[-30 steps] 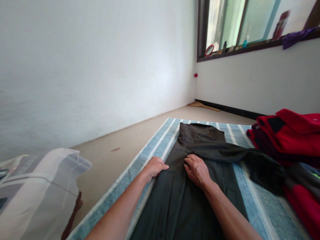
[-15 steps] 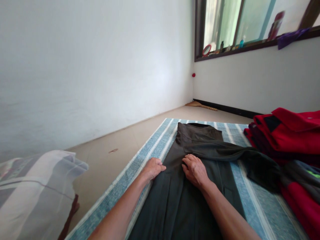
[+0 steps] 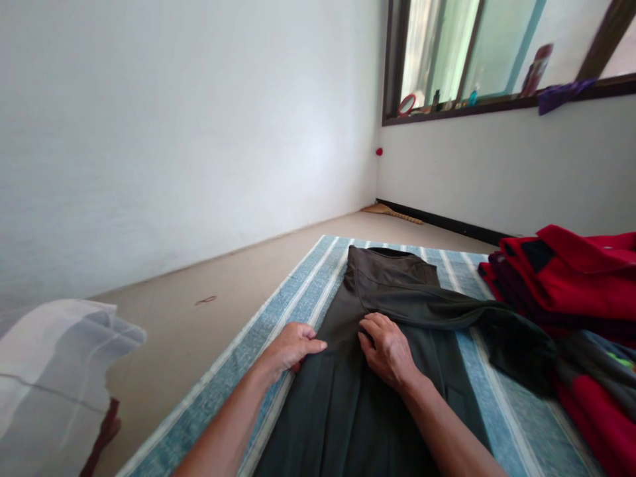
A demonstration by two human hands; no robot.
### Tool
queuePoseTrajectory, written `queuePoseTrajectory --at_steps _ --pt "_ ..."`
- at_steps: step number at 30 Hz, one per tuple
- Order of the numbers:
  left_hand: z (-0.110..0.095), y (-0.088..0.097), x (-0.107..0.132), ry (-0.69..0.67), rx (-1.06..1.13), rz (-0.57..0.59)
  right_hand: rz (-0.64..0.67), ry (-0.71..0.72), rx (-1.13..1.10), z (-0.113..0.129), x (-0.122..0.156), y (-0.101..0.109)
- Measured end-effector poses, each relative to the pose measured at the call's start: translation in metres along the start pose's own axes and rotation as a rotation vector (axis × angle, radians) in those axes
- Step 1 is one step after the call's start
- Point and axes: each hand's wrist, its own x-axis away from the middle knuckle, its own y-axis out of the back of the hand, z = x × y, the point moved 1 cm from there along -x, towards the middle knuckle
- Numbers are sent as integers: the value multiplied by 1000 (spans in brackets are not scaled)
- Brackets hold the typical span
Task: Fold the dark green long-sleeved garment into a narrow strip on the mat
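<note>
1. A dark garment [image 3: 358, 411] is laid flat, lengthwise away from the person, and its upper end is seen with a dark edge at the far side. A pocket slit is seen near its lower right part.
2. One sleeve [image 3: 462, 311] is laid across the body of the garment, and its end is resting on the mat, just beside the pile at the right. The cloth is not lifted anywhere.
3. The left hand [image 3: 293, 348] is placed palm down at the near left edge of the garment, with the fingers kept close together. It cannot be told whether the edge is pinched, because the thumb is hidden.
4. The right hand [image 3: 387, 351] is placed palm down on the middle of the garment, just below the sleeve. The fingers are a little spread and slightly bent, and nothing is gripped by them.
5. The garment is lying on a blue striped mat [image 3: 501, 397], which is spread on the floor [image 3: 223, 265].
6. Red clothes [image 3: 561, 285] are stacked at the right edge of the mat, and grey-and-red clothes [image 3: 596, 391] are lying nearer to the person.
7. A pale cloth [image 3: 54, 371] is seen at the lower left, apart from the mat.
8. A broom [image 3: 392, 213] is lying on the floor by the far corner, under a window [image 3: 447, 59], on whose ledge a round mirror [image 3: 406, 105] and a purple cloth [image 3: 566, 95] are placed.
</note>
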Motion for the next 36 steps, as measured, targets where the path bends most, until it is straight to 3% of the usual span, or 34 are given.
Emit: queuePoseTrajectory --at_steps 4,7,12,14,16,21,28,36 --pt "3 -3 -3 -43 16 -9 -12 -103 -60 0 -2 8" --pt "3 -4 -3 -43 17 2 7 -263 -145 0 -6 18" --pt "4 -3 -2 -35 41 22 193 -758 -486 12 -5 34" --pt "4 -3 -2 -35 52 28 229 -988 -630 22 1 38" --pt "3 -2 -2 -38 62 35 230 -1124 -727 31 7 41" --pt "-1 -1 2 -51 77 49 246 -1229 -842 44 14 40" --pt "0 0 5 -65 99 36 314 -1365 -885 43 9 31" --pt "1 -1 3 -50 101 37 401 -1341 -823 46 8 19"
